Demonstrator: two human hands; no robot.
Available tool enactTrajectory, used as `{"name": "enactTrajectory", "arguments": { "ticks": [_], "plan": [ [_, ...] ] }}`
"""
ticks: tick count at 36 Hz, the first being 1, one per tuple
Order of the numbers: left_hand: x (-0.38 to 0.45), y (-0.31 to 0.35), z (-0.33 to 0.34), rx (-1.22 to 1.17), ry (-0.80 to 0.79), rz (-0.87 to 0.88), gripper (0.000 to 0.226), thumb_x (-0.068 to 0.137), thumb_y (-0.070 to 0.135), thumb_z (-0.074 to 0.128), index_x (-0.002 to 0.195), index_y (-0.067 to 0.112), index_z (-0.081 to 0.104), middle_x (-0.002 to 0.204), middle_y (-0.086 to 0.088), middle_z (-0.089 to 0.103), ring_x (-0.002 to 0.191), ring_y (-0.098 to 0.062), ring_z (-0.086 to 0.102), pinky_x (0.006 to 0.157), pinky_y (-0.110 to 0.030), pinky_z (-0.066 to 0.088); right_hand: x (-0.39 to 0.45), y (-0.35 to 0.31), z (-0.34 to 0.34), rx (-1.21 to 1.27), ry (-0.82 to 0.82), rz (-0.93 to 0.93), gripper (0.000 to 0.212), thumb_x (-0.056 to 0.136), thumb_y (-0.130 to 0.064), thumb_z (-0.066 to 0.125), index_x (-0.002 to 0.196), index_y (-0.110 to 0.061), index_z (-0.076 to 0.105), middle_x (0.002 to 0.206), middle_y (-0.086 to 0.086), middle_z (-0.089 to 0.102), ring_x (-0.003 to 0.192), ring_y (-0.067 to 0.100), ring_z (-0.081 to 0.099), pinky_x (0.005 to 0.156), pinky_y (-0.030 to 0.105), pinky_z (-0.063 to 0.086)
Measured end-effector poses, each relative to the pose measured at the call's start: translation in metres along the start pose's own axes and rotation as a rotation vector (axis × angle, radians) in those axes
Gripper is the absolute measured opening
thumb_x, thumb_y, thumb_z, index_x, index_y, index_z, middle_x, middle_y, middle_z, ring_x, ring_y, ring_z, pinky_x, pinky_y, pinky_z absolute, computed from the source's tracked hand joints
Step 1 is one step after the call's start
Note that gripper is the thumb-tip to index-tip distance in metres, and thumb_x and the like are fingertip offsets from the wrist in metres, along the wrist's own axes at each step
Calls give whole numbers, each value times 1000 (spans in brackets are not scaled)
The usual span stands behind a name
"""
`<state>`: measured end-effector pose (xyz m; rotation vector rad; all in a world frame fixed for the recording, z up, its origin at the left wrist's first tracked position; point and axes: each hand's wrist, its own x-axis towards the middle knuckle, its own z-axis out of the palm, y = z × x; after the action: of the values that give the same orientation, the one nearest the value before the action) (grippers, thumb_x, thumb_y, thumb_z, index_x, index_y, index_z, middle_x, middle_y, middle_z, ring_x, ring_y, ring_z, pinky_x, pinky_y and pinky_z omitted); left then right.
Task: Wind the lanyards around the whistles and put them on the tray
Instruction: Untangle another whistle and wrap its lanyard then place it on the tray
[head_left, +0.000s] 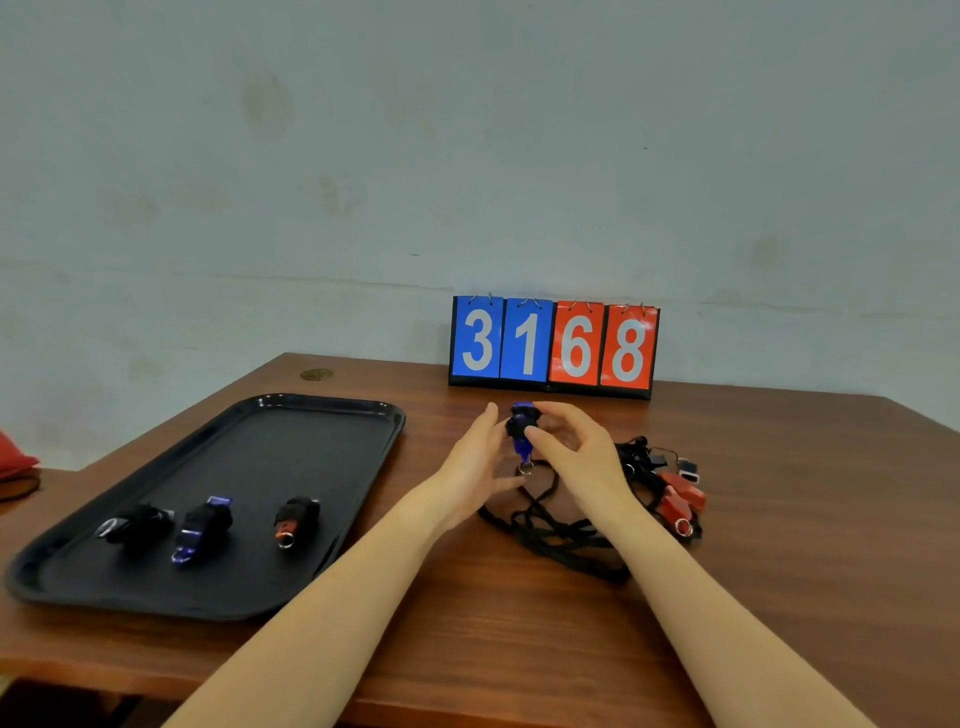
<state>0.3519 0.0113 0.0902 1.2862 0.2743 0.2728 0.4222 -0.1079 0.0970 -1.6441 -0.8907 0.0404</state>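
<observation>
Both hands hold a blue whistle (522, 426) above the wooden table, its body partly wrapped in black lanyard. My left hand (475, 462) supports it from the left with straight fingers. My right hand (569, 441) pinches the wrapped cord on the whistle. A metal ring hangs under the whistle, and loose black lanyard (550, 530) trails from it onto the table. On the black tray (311, 431) at the left lie three wound whistles: a white one (136, 525), a blue one (203, 526) and an orange one (295, 517).
A pile of red whistles (681, 499) with tangled black lanyards lies just right of my right hand. A flip scoreboard (553, 345) reading 3168 stands at the back against the wall. A red object (13, 457) sits at the far left edge.
</observation>
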Motion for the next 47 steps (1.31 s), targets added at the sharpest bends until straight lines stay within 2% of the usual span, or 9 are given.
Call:
{"name": "enactTrajectory", "arguments": {
  "ticks": [6, 9, 14, 17, 21, 29, 37, 41, 47],
  "plan": [
    [3, -6, -3, 168, 70, 72, 41, 97, 52, 39, 128, 31, 55, 116, 3, 61, 115, -22, 57, 110, -48, 39, 1, -1, -4, 244, 81, 77, 17, 90, -10, 61, 106, -16, 62, 102, 0, 66, 96, 14, 65, 73, 18, 51],
    [2, -20, 7, 193, 13, 18, 33, 102, 42, 37, 119, 26, 60, 116, 0, 68, 112, -17, 63, 100, -35, 48, -6, 5, 10, 15, -17, 75, 17, 91, -8, 59, 104, -20, 59, 105, -5, 60, 94, 5, 60, 64, 10, 48],
    [13, -20, 16, 97, 315, 29, 42, 105, 38, 30, 133, 14, 51, 117, -8, 60, 103, -19, 61, 99, -35, 49, -1, 19, 14, -266, 43, 73, 13, 94, -13, 55, 97, -25, 59, 106, -5, 57, 88, 1, 55, 70, 11, 40],
    [18, -12, 2, 4, 383, 29, 44, 106, 34, 29, 132, 7, 49, 115, -12, 53, 100, -24, 58, 82, -31, 53, 1, 18, -8, -290, 59, 86, 13, 95, -15, 53, 97, -26, 60, 102, -6, 59, 92, 5, 58, 72, 12, 40],
    [15, -8, -5, 15, 382, 14, 36, 106, 29, 32, 126, 7, 53, 118, -15, 53, 101, -27, 58, 60, -25, 52, -1, -3, -23, -302, -124, 41, 13, 95, -20, 53, 93, -30, 62, 94, -9, 64, 87, 5, 61, 72, 14, 43],
    [9, -11, -10, 186, 407, 112, 15, 99, 24, 45, 106, 22, 58, 105, -4, 58, 92, -21, 61, 68, -29, 57, -40, -9, -35, -539, -644, -58, 38, 87, -29, 66, 122, -41, 56, 125, -27, 47, 116, -9, 43, 95, 12, 36],
    [-4, -16, -9, 576, 364, 349, 25, 100, 24, 42, 117, 24, 60, 111, 3, 59, 94, -14, 61, 80, -33, 56, -49, 6, -21, -578, -274, -89, 33, 91, -29, 62, 122, -35, 58, 122, -17, 58, 110, 0, 53, 98, 21, 43],
    [-12, -6, -3, 652, 332, 422, 23, 100, 24, 44, 115, 28, 59, 116, 8, 56, 108, -14, 58, 97, -41, 50, -42, -14, -19, -248, -41, 33, 28, 98, -22, 49, 125, -32, 52, 118, -13, 57, 105, 1, 55, 91, 24, 50],
    [-31, 44, -9, 550, 344, 431, 27, 102, 20, 40, 124, 19, 56, 117, 5, 57, 91, -6, 58, 73, -20, 51, -30, -58, -6, 103, 19, 205, 28, 104, -31, 33, 122, -24, 54, 103, 0, 61, 78, 7, 55, 62, 15, 41]
  ]
}}
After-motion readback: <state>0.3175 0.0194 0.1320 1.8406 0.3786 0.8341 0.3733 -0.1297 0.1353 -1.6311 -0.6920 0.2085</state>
